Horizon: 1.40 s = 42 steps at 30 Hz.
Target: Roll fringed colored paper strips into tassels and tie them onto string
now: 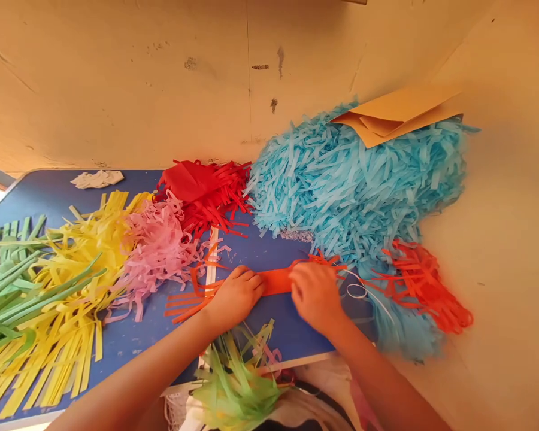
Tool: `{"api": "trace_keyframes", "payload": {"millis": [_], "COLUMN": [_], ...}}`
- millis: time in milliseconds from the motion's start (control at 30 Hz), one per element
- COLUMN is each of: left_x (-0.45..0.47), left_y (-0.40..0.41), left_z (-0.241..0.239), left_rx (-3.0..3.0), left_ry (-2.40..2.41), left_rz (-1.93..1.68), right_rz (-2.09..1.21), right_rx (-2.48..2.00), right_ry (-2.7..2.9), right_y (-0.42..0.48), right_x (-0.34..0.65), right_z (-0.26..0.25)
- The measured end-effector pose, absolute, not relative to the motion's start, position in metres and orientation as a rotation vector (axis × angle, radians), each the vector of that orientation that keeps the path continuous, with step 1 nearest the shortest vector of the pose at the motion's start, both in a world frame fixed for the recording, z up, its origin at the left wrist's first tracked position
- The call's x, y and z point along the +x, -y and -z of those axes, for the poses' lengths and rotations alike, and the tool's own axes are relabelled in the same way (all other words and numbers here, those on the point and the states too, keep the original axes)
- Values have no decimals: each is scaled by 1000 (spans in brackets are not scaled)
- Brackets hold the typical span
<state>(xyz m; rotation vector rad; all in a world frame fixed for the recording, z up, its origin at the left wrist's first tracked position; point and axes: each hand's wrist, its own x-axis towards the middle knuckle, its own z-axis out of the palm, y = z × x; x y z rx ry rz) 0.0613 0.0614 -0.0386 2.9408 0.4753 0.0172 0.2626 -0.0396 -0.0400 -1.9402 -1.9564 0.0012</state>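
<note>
A flat orange paper strip (276,282) lay across the blue-topped counter (291,338), directly in front of the person, with its middle showing between the two hands. The left hand (237,294) was closed on the strip's left part, knuckles up, and narrow orange tails fanned out past the wrist. The right hand (317,294), slightly blurred, had its fingers curled down on the right part, where more cut ends poked out beyond the knuckles. The hands stood apart from each other.

Just right of the right hand, a thin white cord (357,291) made a small loop. Beyond it spread a bundle of orange-red paper fringe (426,287), near the lower edge of a large, shaggy heap of light-blue paper fringe (350,185). A folded tan paper sheet (404,117) rested on top of that heap. To the left, a bright red fringed bundle (202,191), a tangle of pink paper strips (159,242), a spread of yellow paper strips (87,248) and long green paper strips (9,299) lay close together, partly overlapping. Pale-green paper fringe (236,386) sat at the near edge, below the left hand.
</note>
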Motion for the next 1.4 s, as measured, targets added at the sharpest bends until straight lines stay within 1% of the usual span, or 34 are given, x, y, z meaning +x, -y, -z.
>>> {"api": "trace_keyframes", "payload": {"millis": [67,100,267,467,667,733,933,1200,1267,1333,1400], "left_x": [61,61,61,54,49,50,56,61,61,59,57], "left_y": [-60,-58,-56,-62,-61,-64,-71,-74,-75,-76,-77], "left_z": [33,31,38,56,51,50,53,51,50,50,49], "left_rx": [2922,2916,2919,2750,2685,2661,2684,2701,2703,2758,2886], "left_ry": [-502,-528,-671,-836,-926,-995,-1197,-1257,-1297,-1261,-1081], "left_rz": [-26,-33,-109,-369,-380,-372,-287,-174,-204,-282,-318], "right_rz": [-224,-285,-336,-382,-474,-459,-273,-222,-196,-105,-39], "right_rx": [-1633,-1561,-1618,-1630,-1714,-1770,-2012,-2085,-2116,-2144,-2061], "right_ry": [2289,2362,2277,2220,2148,2136,2071,1995,1952,1860,1884], "right_y": [40,38,23,18,9,5,-6,-14,-11,-6,0], "right_x": [260,260,270,278,289,290,280,275,278,280,280], "right_z": [41,44,60,59,58,57,58,72,70,65,57]}}
